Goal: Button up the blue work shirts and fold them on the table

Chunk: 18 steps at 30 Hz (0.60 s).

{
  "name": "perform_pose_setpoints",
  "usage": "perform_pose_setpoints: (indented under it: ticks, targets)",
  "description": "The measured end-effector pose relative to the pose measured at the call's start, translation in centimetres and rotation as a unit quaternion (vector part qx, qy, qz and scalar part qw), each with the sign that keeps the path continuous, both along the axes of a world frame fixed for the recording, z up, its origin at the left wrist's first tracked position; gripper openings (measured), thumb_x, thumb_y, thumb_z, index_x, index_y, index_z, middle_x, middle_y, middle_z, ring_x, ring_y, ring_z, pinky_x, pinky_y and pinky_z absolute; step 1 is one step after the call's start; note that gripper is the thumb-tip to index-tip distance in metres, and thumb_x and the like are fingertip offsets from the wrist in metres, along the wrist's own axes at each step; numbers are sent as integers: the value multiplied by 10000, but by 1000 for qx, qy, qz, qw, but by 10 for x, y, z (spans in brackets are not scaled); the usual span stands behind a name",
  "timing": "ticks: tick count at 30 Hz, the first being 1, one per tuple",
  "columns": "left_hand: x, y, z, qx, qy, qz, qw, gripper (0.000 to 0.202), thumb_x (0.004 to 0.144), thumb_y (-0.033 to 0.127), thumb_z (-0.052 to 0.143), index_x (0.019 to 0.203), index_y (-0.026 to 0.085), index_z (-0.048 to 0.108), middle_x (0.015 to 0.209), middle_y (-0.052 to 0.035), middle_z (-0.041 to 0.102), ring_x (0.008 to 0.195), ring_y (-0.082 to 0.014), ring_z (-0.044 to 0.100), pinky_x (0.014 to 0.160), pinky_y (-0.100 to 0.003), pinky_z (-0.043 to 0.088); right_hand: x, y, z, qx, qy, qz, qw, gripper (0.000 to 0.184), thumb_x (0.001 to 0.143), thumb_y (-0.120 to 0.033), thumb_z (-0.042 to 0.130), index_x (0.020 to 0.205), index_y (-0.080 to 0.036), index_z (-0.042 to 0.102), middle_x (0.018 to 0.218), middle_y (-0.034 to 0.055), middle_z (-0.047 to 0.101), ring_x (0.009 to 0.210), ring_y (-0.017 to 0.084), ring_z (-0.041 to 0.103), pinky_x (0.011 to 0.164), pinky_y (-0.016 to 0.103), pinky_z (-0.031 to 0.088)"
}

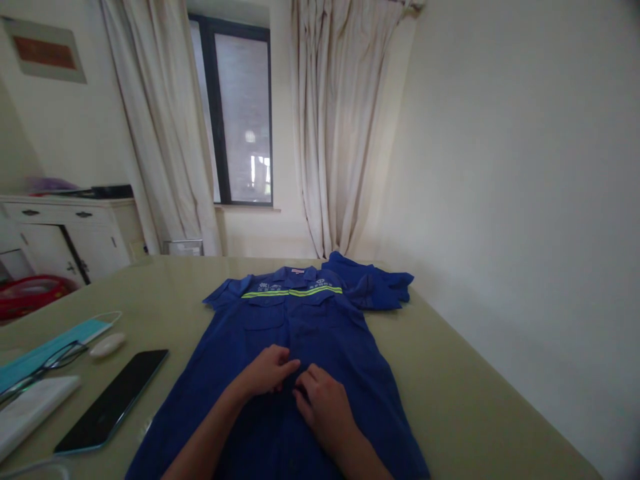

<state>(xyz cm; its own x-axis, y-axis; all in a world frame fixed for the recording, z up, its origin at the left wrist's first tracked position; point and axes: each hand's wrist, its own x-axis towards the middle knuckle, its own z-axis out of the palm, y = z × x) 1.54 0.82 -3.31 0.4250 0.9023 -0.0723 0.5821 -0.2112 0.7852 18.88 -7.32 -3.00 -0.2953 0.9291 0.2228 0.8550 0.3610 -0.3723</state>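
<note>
A blue short-sleeved work shirt (265, 317) lies spread front side up on the table, its collar at the far end. A yellow-green stripe and pale lettering cross its chest. My left hand (270, 370) rests at the shirt's middle with its fingers curled down on the front placket and the thumb toward the right. Close beside it, my right hand (323, 403) has its fingers bent and pinched at the same placket. The fingertips of both hands are partly hidden, and any button between them is too small to make out.
Another blue garment (390, 283) lies beyond the shirt's right sleeve. On the left of the pale green table (480, 400) are a black phone (113, 400), a white slab-shaped object (33, 410), glasses (65, 355), a blue face mask (60, 347) and a small white case (107, 345). A wall stands at the right.
</note>
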Motion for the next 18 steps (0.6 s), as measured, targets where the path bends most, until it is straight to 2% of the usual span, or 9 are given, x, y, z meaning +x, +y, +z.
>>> perform_pose_setpoints:
  ticks: [4, 6, 9, 12, 15, 18]
  targets:
    - [3, -18, -6, 153, -27, 81, 985, 388, 917, 508, 486, 646, 231, 508, 627, 14, 581, 600, -161, 543, 588, -270, 362, -5, 5, 2, 29, -43, 2, 999, 169, 984, -174, 501, 1003, -235, 657, 1052, 36, 683, 899, 163, 668, 719, 232, 461]
    - [6, -23, -10, 190, -58, 115, 973, 384, 942, 508, 476, 681, 230, 529, 642, 16, 574, 615, -158, 510, 610, -277, 356, -6, 6, 3, 29, -19, 3, 999, 157, 984, -180, 511, 1009, -239, 654, 1052, 26, 683, 880, 155, 672, 717, 226, 456]
    - [7, -25, -12, 188, -108, 124, 968, 408, 940, 542, 504, 687, 223, 514, 632, 36, 526, 610, -144, 468, 604, -269, 348, -5, 6, 4, 12, 53, -5, 998, 130, 980, -199, 541, 972, -252, 660, 1000, -1, 690, 854, 146, 672, 725, 223, 443]
    - [6, -23, -10, 148, -145, 106, 972, 482, 919, 615, 522, 648, 223, 448, 607, 59, 456, 590, -127, 434, 579, -253, 346, -1, 6, 4, -1, 108, -44, 993, 93, 961, -219, 584, 913, -251, 656, 930, -15, 688, 816, 142, 662, 714, 225, 424]
    - [5, -22, -8, 112, -150, 77, 979, 518, 944, 659, 443, 667, 222, 464, 597, 63, 445, 575, -128, 443, 563, -250, 355, 1, 6, 2, -2, 118, -61, 991, 56, 933, -213, 611, 904, -249, 641, 892, -24, 681, 790, 139, 650, 696, 229, 404]
    - [5, -23, -7, 118, -131, 80, 981, 532, 988, 635, 331, 700, 222, 501, 607, 50, 482, 593, -145, 485, 573, -259, 373, 1, 6, 2, -2, 126, -53, 991, 43, 912, -212, 627, 922, -253, 631, 869, -36, 677, 789, 135, 645, 697, 227, 391]
